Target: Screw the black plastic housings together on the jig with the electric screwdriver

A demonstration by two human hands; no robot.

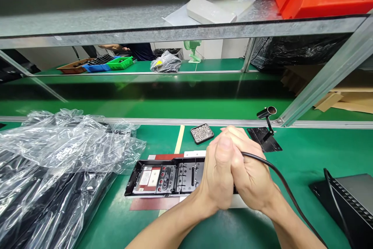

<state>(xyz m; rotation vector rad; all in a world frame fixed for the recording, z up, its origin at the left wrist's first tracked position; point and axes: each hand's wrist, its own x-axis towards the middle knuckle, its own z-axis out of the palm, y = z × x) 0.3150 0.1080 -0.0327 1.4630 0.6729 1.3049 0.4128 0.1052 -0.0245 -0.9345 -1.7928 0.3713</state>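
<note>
As I watch remotely, left hand (217,173) and right hand (253,183) clasp above the black casing (176,179).
Both curl tight round a cable (273,168), end hidden; casing sits on the green bench (291,155).

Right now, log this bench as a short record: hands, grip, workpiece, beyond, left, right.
Hands: left hand and right hand clasped together, closed
Grip: contents hidden; black cord emerges by the right hand
Workpiece: black housing, open side up, partly hidden by the hands
Beyond: small black tray of metal pieces
Left: clear plastic over dark items
Right: black stand with a tube-shaped holder
</note>
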